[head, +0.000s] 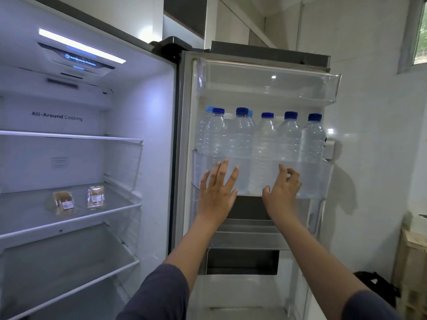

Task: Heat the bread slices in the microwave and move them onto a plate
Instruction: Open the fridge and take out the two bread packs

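We judge that the two bread packets point(63, 202) will be very light and soft, so they can be crushed easily if we press them. The clear wrap looks smooth and maybe a little slippery, and cold from the fridge. It is better to take each one by its edges, with thumb under and fingers on top, or to pinch the loose wrap at a corner, and not to squeeze the middle.

The packets lie on the middle glass shelf point(120, 210) inside the fridge, side by side but apart. The left one lies flat; the second packet point(96, 196) seems to stand a little tilted. Each shows brown bread through transparent plastic and has a small white label. How many slices are inside we cannot tell.

Our hands are not near them. The left hand point(217, 192) is open with fingers spread and holds nothing. The right hand point(280, 189) has loosely curled fingers and is also empty. Both are in front of the door bin point(323, 181) with the water bottles point(265, 144), well apart from the bread.
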Available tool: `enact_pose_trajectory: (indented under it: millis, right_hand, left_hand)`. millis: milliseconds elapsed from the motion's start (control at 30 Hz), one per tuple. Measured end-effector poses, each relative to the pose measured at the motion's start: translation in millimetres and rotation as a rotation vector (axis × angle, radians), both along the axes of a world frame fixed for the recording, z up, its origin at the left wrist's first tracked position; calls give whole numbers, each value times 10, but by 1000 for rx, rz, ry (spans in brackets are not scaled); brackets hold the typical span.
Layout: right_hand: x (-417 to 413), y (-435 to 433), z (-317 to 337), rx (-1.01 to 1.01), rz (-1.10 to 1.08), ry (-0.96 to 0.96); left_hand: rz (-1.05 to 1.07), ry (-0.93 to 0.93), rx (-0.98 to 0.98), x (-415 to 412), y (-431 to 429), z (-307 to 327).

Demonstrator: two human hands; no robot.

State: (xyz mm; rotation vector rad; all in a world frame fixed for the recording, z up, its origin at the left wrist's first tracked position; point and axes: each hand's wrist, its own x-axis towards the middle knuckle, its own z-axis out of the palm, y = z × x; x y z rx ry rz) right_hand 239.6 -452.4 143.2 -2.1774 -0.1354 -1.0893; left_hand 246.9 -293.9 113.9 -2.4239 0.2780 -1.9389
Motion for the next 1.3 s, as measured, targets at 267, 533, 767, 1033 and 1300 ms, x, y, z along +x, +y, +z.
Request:
enact_pose_trajectory:
  millis: [267, 533, 767, 1033, 1300]
  right_hand:
    - [-38, -9, -30, -38, 21, 12]
    - [-152, -34, -7, -77, 54, 59]
    - [-298, 116, -7, -116, 141, -23]
    - [-507, 1231, -70, -253, 546, -226]
    - [-568, 2672, -287, -363, 800, -121]
  left_hand:
    - [14, 116, -5, -132, -3, 72]
    - [-49, 247, -82, -262, -23, 140]
    - [-157, 348, -127, -474, 172, 110]
    - [-58, 437, -262, -780, 1265, -52]
    - [162, 500, -532, -1063, 2772, -289]
